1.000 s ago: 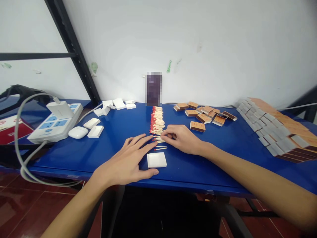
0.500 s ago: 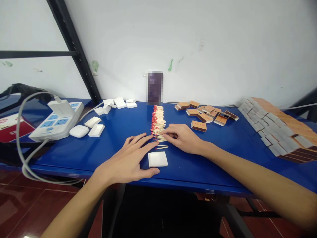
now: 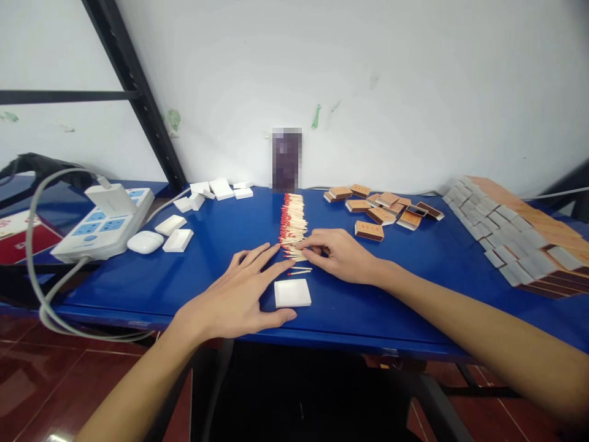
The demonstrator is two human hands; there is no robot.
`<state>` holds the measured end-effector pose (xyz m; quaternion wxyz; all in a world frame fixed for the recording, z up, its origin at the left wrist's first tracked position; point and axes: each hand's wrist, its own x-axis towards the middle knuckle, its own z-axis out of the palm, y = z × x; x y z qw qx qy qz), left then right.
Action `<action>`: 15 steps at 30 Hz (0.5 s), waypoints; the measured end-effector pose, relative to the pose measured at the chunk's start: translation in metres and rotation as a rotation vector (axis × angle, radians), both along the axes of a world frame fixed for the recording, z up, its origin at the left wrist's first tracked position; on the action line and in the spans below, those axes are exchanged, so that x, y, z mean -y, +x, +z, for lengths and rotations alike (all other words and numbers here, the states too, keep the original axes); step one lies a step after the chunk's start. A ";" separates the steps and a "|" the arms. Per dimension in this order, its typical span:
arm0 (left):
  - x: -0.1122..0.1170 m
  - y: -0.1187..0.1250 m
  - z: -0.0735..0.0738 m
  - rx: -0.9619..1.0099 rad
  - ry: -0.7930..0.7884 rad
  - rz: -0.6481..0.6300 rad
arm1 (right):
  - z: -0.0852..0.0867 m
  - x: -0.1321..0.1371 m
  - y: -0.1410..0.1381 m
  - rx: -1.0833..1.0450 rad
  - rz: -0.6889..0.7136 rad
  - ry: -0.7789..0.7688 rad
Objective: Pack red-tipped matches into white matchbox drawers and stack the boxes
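Note:
A long row of red-headed matches [image 3: 293, 215] lies on the blue table, heads to the left. My left hand [image 3: 243, 288] is spread flat on the table, its fingertips beside the match heads at the near end. My right hand [image 3: 338, 255] is closed, with thumb and forefinger pinched at the plain ends of the nearest matches; how many they grip is hidden. A couple of loose matches [image 3: 300, 271] lie just in front of the row. Nearer to me, an open white matchbox tray [image 3: 292, 293] sits between my left thumb and forefinger.
More white trays [image 3: 178, 240] lie at the left, near a white earbud case [image 3: 145, 242] and a power strip [image 3: 103, 227]. Scattered matchbox sleeves [image 3: 369, 230] and a large stack of matchboxes [image 3: 515, 236] occupy the right. A pixelated dark object [image 3: 286, 159] leans on the wall.
The view has shifted very slightly. Both hands keep nearly the same places, and the matches and tray lie as before.

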<state>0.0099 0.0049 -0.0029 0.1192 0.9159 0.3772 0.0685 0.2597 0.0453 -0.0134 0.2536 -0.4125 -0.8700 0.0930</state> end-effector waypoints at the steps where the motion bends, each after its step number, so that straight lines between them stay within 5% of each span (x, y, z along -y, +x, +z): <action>1: 0.000 0.000 0.000 -0.007 0.002 0.000 | 0.000 0.000 0.000 0.006 -0.005 -0.002; 15: 0.000 0.002 0.003 -0.051 -0.001 0.005 | 0.001 0.000 0.000 0.028 -0.022 -0.031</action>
